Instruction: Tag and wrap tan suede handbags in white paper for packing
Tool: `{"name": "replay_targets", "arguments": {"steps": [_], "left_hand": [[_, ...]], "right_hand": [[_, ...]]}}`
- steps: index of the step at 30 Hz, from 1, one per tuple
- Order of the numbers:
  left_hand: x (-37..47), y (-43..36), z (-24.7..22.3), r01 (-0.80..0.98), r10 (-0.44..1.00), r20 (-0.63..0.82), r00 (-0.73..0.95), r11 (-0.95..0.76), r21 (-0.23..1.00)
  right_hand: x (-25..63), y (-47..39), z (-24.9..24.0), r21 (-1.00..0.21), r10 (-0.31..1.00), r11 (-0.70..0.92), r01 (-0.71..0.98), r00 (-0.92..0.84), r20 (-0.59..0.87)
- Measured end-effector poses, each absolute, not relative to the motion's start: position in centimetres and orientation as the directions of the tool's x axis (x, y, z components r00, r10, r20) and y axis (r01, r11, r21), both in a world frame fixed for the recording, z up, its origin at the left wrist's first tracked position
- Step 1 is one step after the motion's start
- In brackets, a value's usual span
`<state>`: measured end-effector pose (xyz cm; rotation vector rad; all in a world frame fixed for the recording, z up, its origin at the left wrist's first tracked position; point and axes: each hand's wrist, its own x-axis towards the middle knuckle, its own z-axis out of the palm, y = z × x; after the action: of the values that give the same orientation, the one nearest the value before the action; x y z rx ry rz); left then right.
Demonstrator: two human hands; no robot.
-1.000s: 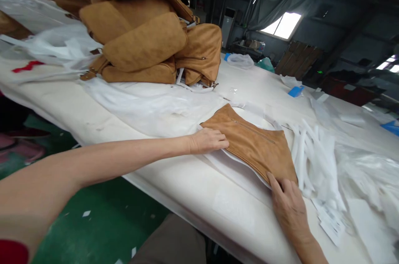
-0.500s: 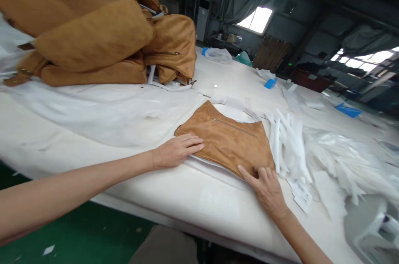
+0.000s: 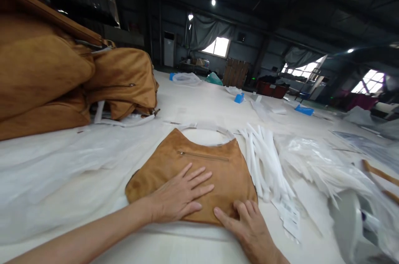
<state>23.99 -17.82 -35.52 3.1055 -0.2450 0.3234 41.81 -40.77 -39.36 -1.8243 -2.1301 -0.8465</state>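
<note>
A tan suede-like handbag (image 3: 162, 164) lies flat on the white table, with a short zip across its upper part. Its curved handle (image 3: 230, 134), in a clear wrap, arches at the far side. My left hand (image 3: 183, 193) rests palm down on the bag's middle, fingers spread. At the lower right corner my right hand (image 3: 249, 226) has its fingers curled on the bag and its thumb on the near edge; the fingertips are partly hidden. Thin white sheeting (image 3: 187, 229) shows under the near edge.
Tan bags (image 3: 124, 77) are piled at the left. White foam strips (image 3: 264, 160), a printed label sheet (image 3: 290, 218) and clear plastic bags (image 3: 311, 151) lie to the right, near a grey tape dispenser (image 3: 346, 222). Blue pieces (image 3: 304, 109) lie farther back.
My left hand has moved from the bag's left near edge onto its middle, fingers now spread. My right hand stays at the lower right corner. The view has shifted to the right and closer.
</note>
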Motion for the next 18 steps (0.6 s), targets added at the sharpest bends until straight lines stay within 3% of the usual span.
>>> {"name": "replay_targets", "arguments": {"steps": [2,7,11,14,16,18], "left_hand": [[23.5,-17.9,-35.7,-0.141,-0.133,0.183,0.974,-0.990,0.028],[23.3,-18.3,-35.4,-0.117,-0.104,0.201,0.974,-0.992,0.056],[23.4,-18.3,-35.5,-0.130,-0.111,0.214,0.970,-0.988,0.079],[23.3,-18.2,-35.4,-0.178,-0.150,0.225,0.963,-0.978,0.111],[23.1,-18.1,-35.3,-0.190,-0.158,0.222,0.962,-0.973,0.129],[23.0,-18.2,-35.3,-0.187,-0.154,0.220,0.963,-0.973,0.137]], "right_hand": [[42.2,-40.7,-38.5,0.252,0.840,0.102,0.962,-0.219,0.496],[42.7,-38.7,-33.8,0.018,0.848,0.144,0.989,-0.133,0.513],[41.9,-35.5,-34.1,0.094,0.821,0.024,0.995,-0.074,0.567],[42.0,-34.5,-36.0,0.058,0.899,0.108,0.993,-0.122,0.420],[43.0,-34.1,-35.8,-0.125,0.956,0.139,0.982,-0.100,0.277],[44.7,-32.7,-34.3,-0.403,0.975,0.051,0.914,0.042,0.219]]}}
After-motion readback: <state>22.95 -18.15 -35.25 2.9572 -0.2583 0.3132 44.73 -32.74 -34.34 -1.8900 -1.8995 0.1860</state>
